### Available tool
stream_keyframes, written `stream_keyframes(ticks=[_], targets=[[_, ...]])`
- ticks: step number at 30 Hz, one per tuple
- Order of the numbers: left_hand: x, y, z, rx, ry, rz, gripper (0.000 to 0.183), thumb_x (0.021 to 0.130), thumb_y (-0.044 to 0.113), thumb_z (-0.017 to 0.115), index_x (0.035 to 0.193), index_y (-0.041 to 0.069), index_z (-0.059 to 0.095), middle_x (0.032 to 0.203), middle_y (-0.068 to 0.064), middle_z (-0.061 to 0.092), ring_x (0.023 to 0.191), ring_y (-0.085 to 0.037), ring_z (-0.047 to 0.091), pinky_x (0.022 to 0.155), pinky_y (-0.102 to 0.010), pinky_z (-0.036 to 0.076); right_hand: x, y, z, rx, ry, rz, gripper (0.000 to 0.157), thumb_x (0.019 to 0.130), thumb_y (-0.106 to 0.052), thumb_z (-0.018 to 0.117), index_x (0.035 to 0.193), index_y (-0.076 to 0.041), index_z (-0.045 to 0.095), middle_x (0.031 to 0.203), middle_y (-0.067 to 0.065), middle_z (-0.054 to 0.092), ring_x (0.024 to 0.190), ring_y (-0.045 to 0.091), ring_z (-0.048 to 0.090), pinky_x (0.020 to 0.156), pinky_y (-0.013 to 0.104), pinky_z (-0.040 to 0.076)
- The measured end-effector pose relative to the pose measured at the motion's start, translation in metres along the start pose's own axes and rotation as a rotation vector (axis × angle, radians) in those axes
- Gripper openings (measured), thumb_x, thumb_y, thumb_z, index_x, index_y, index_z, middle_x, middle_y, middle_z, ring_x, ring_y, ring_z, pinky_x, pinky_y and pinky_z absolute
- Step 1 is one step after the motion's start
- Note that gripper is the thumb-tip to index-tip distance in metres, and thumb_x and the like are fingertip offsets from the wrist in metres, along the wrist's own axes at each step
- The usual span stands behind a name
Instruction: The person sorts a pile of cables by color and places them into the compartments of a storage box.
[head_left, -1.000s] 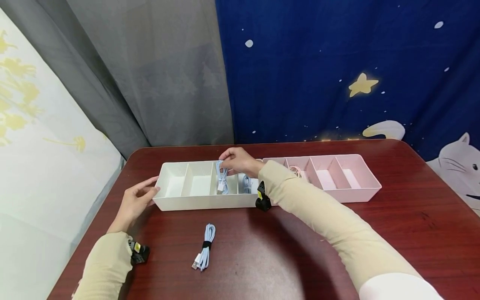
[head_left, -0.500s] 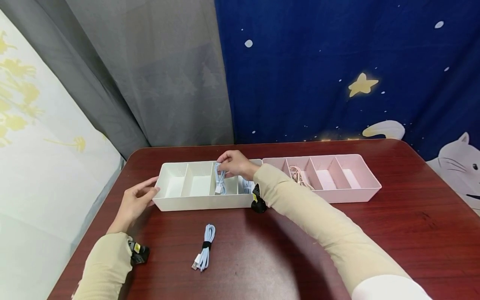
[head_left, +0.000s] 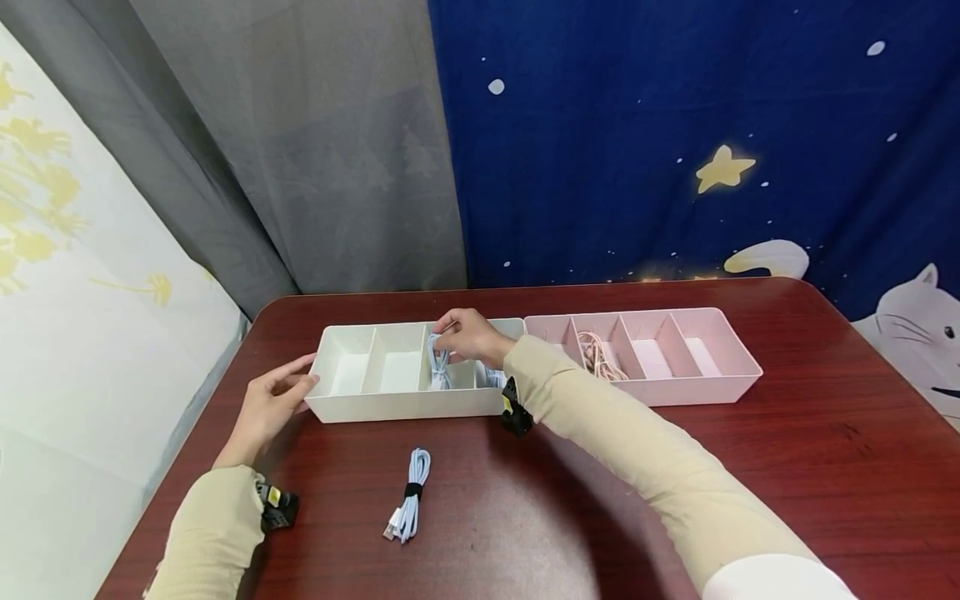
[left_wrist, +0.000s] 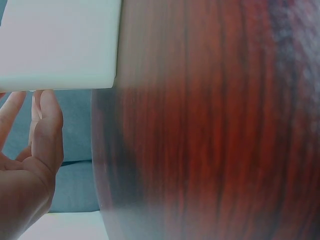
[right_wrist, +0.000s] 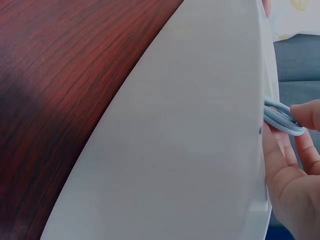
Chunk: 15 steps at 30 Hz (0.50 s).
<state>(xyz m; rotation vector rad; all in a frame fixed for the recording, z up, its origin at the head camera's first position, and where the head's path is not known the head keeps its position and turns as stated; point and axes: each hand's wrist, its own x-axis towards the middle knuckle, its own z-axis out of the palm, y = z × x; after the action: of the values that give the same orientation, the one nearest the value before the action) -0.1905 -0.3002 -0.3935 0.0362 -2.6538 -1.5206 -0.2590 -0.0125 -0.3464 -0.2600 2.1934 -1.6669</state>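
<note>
My right hand [head_left: 474, 337] pinches the top loop of a coiled light blue charging cable [head_left: 439, 367], its lower part down in the third compartment of the white divided box [head_left: 405, 407]. The right wrist view shows the cable [right_wrist: 282, 120] between thumb and fingers just past the box wall. My left hand [head_left: 272, 404] touches the box's left end with its fingertips; in the left wrist view the left hand [left_wrist: 37, 150] has its fingers straight up against the white box [left_wrist: 60, 45]. Another blue cable [head_left: 493, 375] lies in the fourth compartment, partly hidden by the right hand.
A blue cable with a black strap [head_left: 412, 496] lies on the red-brown table [head_left: 525, 508] in front of the white box. To the right, end to end with it, stands a pink divided box [head_left: 693, 390] holding a pink cable [head_left: 598, 358]. Curtains hang behind the table.
My right hand has moved slightly down and left, lowering the blue cable deeper into the third compartment. The left hand stays at the box's end.
</note>
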Motion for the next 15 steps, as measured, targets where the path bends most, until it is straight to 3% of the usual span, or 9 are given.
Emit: stream_keyframes(ticks=[7,15], targets=[[-0.0013,0.0012,-0.0015,0.015,0.007,-0.027,0.052,0.086,0.036,0.056,0.131,0.012,0.045,0.100,-0.007,0.055,0.080,0.001,0.053,0.066,-0.021,0.050,0.0049,0.0040,0.0044,-0.016,-0.001,-0.010,0.021,0.079,0.005,0.058,0.100,0.004,0.054,0.083,0.009,0.053,0.075,0.018,0.055,0.065,0.033,0.052],[-0.0014,0.0011,0.0000,0.005,0.005,-0.011,0.051,0.086,0.034,0.056,0.131,0.011,0.046,0.098,-0.005,0.056,0.080,0.000,0.053,0.065,-0.019,0.049,0.0019,0.0027,0.0041,-0.067,-0.009,-0.008,0.020,0.080,0.002,0.059,0.101,0.001,0.055,0.088,0.010,0.053,0.079,0.018,0.055,0.069,0.035,0.051]])
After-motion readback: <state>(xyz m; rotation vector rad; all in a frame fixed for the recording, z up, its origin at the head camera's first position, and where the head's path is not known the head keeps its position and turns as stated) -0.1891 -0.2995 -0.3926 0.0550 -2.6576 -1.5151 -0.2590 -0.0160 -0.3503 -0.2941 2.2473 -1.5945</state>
